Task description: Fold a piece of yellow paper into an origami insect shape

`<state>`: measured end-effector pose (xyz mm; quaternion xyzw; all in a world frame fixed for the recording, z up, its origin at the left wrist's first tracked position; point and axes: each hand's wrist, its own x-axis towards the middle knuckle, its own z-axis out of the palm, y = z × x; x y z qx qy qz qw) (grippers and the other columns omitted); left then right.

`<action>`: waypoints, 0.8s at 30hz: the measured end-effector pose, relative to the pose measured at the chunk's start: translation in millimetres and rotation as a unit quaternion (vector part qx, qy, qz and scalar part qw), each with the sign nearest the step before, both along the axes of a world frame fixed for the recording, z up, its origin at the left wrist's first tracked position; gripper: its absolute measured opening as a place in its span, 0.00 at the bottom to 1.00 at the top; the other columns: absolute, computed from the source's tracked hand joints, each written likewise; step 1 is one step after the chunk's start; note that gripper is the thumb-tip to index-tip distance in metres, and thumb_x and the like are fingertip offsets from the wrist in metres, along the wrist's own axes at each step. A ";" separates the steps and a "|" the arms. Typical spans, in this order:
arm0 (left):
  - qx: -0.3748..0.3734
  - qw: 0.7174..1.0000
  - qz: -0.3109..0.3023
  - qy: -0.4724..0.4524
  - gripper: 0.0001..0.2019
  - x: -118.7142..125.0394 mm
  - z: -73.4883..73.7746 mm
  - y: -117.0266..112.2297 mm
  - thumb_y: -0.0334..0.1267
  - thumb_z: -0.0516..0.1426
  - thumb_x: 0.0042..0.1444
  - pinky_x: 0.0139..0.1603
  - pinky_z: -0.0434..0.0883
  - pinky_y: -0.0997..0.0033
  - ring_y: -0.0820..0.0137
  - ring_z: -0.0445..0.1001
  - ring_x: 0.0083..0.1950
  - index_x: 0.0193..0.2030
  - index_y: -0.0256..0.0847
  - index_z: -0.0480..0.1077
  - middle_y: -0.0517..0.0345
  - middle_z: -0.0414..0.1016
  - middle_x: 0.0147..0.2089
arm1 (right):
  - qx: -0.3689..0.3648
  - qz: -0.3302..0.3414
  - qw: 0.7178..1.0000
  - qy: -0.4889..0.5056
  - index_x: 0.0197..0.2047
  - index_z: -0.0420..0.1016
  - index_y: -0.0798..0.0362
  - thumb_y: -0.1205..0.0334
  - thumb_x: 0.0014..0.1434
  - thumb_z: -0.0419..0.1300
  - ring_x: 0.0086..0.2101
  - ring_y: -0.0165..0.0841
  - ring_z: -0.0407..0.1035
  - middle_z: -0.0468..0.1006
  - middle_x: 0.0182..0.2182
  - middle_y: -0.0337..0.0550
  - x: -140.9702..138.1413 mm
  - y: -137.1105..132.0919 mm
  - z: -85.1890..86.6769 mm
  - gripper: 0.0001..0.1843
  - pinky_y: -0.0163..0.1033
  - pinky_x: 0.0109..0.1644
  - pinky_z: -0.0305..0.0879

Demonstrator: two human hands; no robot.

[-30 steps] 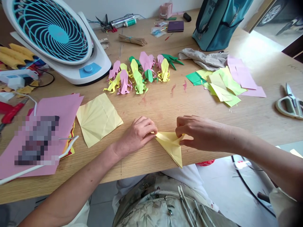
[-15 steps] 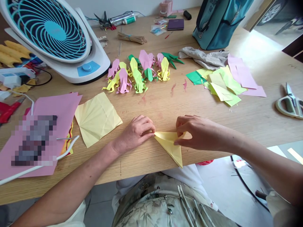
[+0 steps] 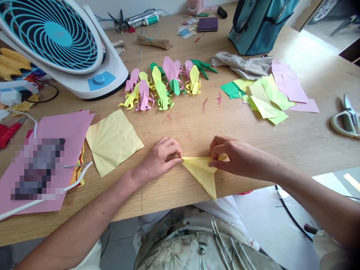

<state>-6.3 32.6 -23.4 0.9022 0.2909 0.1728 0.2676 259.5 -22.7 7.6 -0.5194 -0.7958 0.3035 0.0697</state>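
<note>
A folded yellow paper (image 3: 203, 173), shaped like a long triangle, lies on the wooden table (image 3: 185, 123) with its tip over the near edge. My left hand (image 3: 160, 157) is closed and pinches its left corner down. My right hand (image 3: 236, 155) is closed too, pinching the paper's upper right corner with thumb and fingers. Both hands rest on the tabletop.
A creased yellow square (image 3: 112, 140) and a pink sheet stack (image 3: 56, 150) lie to the left. Several folded paper figures (image 3: 163, 84) sit beyond, behind them a fan (image 3: 62, 45). Loose sheets (image 3: 270, 97), scissors (image 3: 345, 120), a cloth (image 3: 242, 65) and a teal bag (image 3: 258, 22) are to the right.
My right hand's fingers have shifted slightly along the paper's top edge, pressing it flatter. The left hand stays on the left corner. The view has drifted a little.
</note>
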 end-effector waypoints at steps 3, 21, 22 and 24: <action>-0.004 1.000 0.010 -0.002 0.04 -0.2 0.2 -1.1 0.35 0.59 0.61 0.49 0.66 0.65 0.66 0.68 0.46 0.36 0.40 0.71 0.55 0.71 0.41 | 0.005 -0.013 1.000 -0.015 0.30 0.75 0.52 0.59 0.60 0.62 0.37 0.34 0.69 0.74 0.41 0.44 -0.2 -0.7 -2.0 0.08 0.39 0.43 0.62; -0.033 0.999 -0.030 0.006 0.04 -7.8 3.0 3.9 0.33 0.56 0.65 0.54 0.66 0.64 0.66 0.68 0.51 0.39 0.39 0.71 0.53 0.68 0.45 | 0.015 -0.053 0.998 -0.029 0.28 0.75 0.54 0.63 0.57 0.65 0.35 0.33 0.67 0.71 0.37 0.45 -2.3 -0.6 -5.5 0.07 0.38 0.39 0.62; -0.038 0.999 -0.037 0.011 0.03 -8.4 3.9 4.8 0.32 0.55 0.65 0.55 0.66 0.64 0.67 0.68 0.51 0.39 0.39 0.71 0.53 0.68 0.46 | 0.017 -0.054 0.998 -0.027 0.28 0.75 0.54 0.63 0.57 0.65 0.35 0.33 0.67 0.71 0.37 0.45 -2.2 -0.8 -6.0 0.07 0.38 0.39 0.62; -0.042 0.998 -0.044 0.018 0.03 -9.0 5.4 5.8 0.32 0.55 0.65 0.55 0.66 0.65 0.67 0.69 0.51 0.39 0.39 0.70 0.53 0.67 0.46 | 0.018 -0.057 0.998 -0.024 0.27 0.75 0.53 0.63 0.57 0.65 0.34 0.33 0.67 0.71 0.37 0.45 -2.1 -1.1 -6.9 0.07 0.38 0.39 0.62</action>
